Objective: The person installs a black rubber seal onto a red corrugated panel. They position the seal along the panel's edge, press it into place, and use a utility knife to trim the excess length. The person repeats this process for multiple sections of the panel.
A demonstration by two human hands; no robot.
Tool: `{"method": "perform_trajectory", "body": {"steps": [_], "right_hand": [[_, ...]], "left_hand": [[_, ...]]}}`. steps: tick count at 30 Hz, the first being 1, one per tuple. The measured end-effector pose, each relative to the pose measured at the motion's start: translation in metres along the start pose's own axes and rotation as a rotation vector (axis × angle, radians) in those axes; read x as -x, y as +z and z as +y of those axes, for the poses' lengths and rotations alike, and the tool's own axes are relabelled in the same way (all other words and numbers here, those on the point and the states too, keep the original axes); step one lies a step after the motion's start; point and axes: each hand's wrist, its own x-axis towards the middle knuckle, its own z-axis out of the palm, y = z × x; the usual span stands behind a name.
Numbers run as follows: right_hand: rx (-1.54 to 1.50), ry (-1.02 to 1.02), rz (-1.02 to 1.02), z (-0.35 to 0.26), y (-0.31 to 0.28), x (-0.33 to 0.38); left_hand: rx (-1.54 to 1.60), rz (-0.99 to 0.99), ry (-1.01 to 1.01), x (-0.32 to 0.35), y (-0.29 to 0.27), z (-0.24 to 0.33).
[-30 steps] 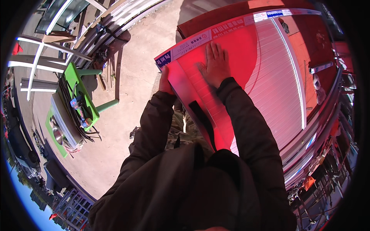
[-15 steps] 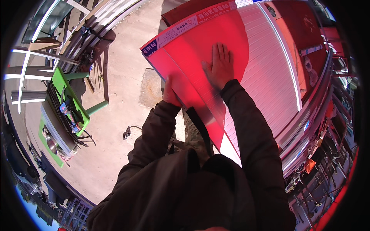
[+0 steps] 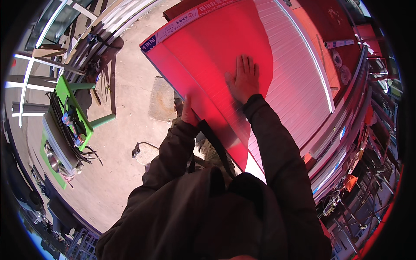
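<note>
In the head view, a large red sheet [image 3: 208,56] is seen held tilted in front of the person, its lower left edge gripped and its face overlapping a pale ribbed panel [image 3: 294,86] to the right. A printed strip runs along the sheet's far edge.

The left hand [image 3: 189,113] is closed around the near left edge of the sheet, thumb on top; the fingers are hidden beneath the sheet, so how tightly they curl cannot be told. The right hand [image 3: 245,79] is laid flat on the red face, fingers spread and straight, with nothing grasped; the sheet is only pressed down by the palm.

Below and to the left, a bare concrete floor [image 3: 125,108] is seen, with a green stand [image 3: 80,117] carrying cables and small items, and a dark cord lying near it. Metal frames and racks are stacked along the right rim.

A slip is judged to be the main risk: since the sheet is only clamped at one edge and held flat by an open palm, it could slide or swing if the palm's pressure eases. The thin edge in the left hand could cut bare skin. The wide sheet could also be caught by wind or buckled, and the cord on the floor could be tripped over while the feet are hidden by the sheet.
</note>
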Motion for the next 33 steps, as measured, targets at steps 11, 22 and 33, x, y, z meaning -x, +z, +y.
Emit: {"method": "perform_trajectory", "body": {"steps": [11,22,33], "right_hand": [[0.073,0.132,0.049,0.022,0.001,0.107],[0.018,0.304,-0.005,0.076,-0.032,0.219],[-0.002,0.561,0.097,0.093,-0.048,0.276]], "left_hand": [[-0.306,0.453,0.216,0.036,0.013,-0.121],[-0.404,0.436,0.13,0.074,0.024,-0.208],[-0.16,-0.034,0.037,0.094,-0.001,-0.204]]}}
